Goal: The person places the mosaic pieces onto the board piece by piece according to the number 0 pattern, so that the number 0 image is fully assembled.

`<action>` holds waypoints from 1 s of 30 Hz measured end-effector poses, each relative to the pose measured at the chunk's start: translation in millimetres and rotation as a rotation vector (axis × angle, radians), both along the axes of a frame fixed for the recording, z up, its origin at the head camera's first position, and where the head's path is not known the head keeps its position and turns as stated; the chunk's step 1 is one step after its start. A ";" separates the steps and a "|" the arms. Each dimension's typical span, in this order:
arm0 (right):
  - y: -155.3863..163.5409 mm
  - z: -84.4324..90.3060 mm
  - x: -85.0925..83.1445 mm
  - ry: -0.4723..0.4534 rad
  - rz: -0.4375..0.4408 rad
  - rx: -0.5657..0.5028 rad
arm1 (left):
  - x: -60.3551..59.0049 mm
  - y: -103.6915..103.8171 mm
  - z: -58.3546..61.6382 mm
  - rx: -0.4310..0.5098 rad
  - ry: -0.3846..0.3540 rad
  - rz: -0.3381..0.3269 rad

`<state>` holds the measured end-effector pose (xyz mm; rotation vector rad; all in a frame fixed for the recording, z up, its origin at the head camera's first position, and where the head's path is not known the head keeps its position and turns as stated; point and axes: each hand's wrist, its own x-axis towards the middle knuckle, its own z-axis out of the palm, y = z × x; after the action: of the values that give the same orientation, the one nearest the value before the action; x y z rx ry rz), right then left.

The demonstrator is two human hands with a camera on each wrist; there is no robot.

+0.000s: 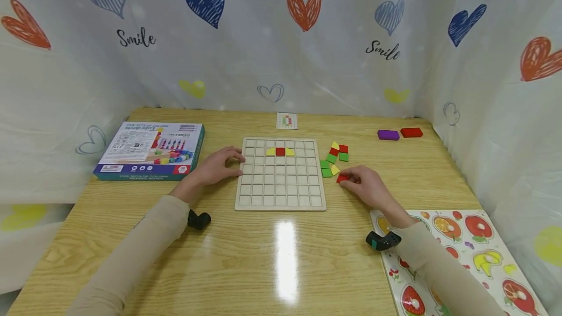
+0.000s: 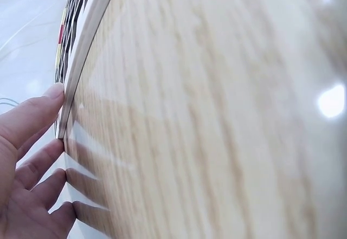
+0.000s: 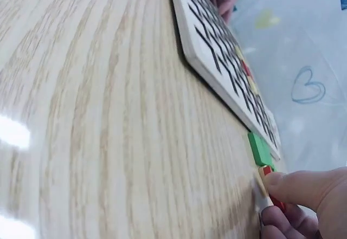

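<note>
A wooden grid board [image 1: 281,177] lies mid-table, with a red square tile [image 1: 280,151] between two yellow quarter-round tiles [image 1: 270,152] in its second row. At the board's left edge rests my left hand [image 1: 219,166]; in the left wrist view its thumb and fingertips [image 2: 55,91] touch the rim. Right of the board, my right hand [image 1: 365,185] pinches a red square tile [image 3: 267,170] between thumb and fingers. Beside it lie green tiles [image 1: 327,172], a yellow tile [image 1: 335,169], and further red, green and yellow tiles [image 1: 344,148] a little farther back.
A small pattern card [image 1: 287,121] lies behind the board. To the left sits a bead-set box [image 1: 151,152]. Purple [image 1: 388,135] and red blocks [image 1: 411,132] lie at the back right. A fruit-picture board [image 1: 465,252] lies under my right forearm. Printed curtains surround the table.
</note>
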<state>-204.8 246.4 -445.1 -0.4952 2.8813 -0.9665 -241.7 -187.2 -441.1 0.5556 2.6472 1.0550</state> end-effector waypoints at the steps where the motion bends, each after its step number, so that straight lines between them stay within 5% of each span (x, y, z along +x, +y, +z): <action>1: -0.7 1.1 -0.3 0.000 -0.003 -0.001 | 0.3 0.1 0.3 0.001 -0.002 0.001; 13: -30.0 12.6 -9.2 -0.045 -0.068 -0.149 | 0.4 -0.5 1.2 -0.003 -0.004 0.002; 30: -102.5 10.6 -45.6 -0.131 0.014 -0.200 | 0.4 -0.3 -0.1 -0.005 0.015 -0.009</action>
<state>-250.4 143.9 -434.5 -0.4450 2.6772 -1.2435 -241.3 -187.5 -441.2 0.5760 2.6573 1.0452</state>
